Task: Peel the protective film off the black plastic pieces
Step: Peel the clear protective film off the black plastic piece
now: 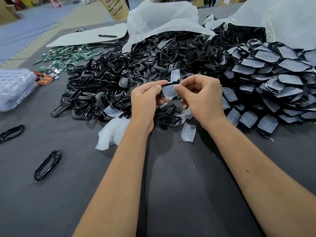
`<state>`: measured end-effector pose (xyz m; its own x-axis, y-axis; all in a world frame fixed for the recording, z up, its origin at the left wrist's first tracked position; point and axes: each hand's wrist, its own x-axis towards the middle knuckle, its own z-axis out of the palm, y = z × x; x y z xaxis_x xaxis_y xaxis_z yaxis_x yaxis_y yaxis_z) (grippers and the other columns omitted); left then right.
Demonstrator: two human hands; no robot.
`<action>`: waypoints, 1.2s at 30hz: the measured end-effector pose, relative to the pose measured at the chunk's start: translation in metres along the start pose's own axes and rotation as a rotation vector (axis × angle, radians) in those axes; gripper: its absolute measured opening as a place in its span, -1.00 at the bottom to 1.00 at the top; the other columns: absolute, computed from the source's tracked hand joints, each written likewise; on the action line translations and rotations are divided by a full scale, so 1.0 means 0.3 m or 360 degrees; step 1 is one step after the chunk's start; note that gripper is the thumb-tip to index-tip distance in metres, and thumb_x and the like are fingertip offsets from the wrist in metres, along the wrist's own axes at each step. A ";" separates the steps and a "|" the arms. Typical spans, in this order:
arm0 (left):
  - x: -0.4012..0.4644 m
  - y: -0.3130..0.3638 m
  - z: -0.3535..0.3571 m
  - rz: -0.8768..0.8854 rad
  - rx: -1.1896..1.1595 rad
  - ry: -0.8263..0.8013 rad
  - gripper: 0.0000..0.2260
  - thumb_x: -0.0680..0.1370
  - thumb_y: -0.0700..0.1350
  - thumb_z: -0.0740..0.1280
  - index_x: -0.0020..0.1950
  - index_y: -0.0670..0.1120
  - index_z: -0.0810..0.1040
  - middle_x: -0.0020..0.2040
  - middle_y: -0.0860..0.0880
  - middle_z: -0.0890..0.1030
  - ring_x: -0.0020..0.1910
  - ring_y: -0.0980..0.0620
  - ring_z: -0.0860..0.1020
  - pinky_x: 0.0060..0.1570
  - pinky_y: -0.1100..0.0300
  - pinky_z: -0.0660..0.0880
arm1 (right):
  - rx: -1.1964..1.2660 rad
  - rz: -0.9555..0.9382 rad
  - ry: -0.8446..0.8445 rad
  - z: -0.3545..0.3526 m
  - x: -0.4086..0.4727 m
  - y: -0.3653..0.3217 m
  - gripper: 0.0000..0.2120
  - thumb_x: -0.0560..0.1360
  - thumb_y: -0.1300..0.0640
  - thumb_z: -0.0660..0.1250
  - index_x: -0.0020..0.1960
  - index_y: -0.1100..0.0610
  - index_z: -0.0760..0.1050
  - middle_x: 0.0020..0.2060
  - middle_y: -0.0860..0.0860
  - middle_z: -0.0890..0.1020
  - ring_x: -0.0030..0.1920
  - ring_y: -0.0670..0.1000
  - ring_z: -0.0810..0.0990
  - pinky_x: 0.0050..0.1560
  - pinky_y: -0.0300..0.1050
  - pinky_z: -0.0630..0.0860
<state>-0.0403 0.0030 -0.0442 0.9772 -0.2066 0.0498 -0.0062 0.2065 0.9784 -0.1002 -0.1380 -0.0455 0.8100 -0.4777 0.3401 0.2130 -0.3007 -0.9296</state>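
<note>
Dark grey surface (171,194) in a warehouse-like room, carrying a heap (136,74) of black parts and plastic bags (162,17). Above its near edge, left hand (147,98) pinches a black piece (168,85), long axis roughly left-right, apparently edge-up. Right hand (201,96) pinches its film (168,93).

Both hands meet above the grey table (171,194): left hand (147,98) grips a black piece (168,85), right hand (201,94) pinches its film (168,92). Black heap (119,79) lies beyond.
</note>
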 end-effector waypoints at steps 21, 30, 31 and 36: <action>-0.012 -0.007 0.008 -0.0005 0.0003 -0.0099 -0.81 0.58 -0.37 0.34 0.07 -0.21 0.73 -0.17 -0.14 0.73 -0.37 0.06 0.57 -0.30 0.30 0.53 | -0.0220 0.0037 0.0194 0.000 0.004 -0.004 -0.85 0.44 0.07 0.61 -0.24 0.05 0.68 -0.41 -0.03 0.69 -0.46 -0.02 0.65 -0.36 0.02 0.65; -0.007 -0.025 0.006 0.0097 0.0069 -0.0143 -0.81 0.56 -0.38 0.40 0.03 -0.15 0.73 -0.26 -0.06 0.72 -0.41 0.13 0.56 -0.34 0.36 0.49 | -0.0248 0.0044 0.0211 0.002 0.001 -0.014 -0.84 0.44 0.06 0.60 -0.24 0.07 0.68 -0.41 -0.01 0.69 -0.44 0.01 0.66 -0.32 0.07 0.66; -0.006 -0.026 0.005 0.0101 0.0070 -0.0145 -0.81 0.56 -0.38 0.40 0.03 -0.14 0.73 -0.25 -0.07 0.72 -0.41 0.13 0.56 -0.34 0.35 0.49 | -0.0257 0.0044 0.0212 0.003 0.001 -0.014 -0.84 0.44 0.06 0.61 -0.24 0.08 0.68 -0.40 -0.02 0.69 -0.42 0.01 0.66 -0.31 0.07 0.66; -0.003 -0.027 0.004 0.0101 0.0096 -0.0164 -0.81 0.56 -0.38 0.40 0.05 -0.14 0.72 -0.28 -0.04 0.71 -0.41 0.13 0.55 -0.33 0.34 0.49 | -0.0321 0.0022 0.0244 0.003 0.000 -0.017 -0.81 0.43 0.05 0.62 -0.24 0.10 0.67 -0.38 -0.08 0.68 -0.37 -0.06 0.66 -0.26 -0.12 0.59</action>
<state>-0.0415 0.0004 -0.0520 0.9473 -0.2930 0.1294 -0.0832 0.1649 0.9828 -0.1009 -0.1357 -0.0408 0.7166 -0.5976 0.3596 0.0767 -0.4449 -0.8923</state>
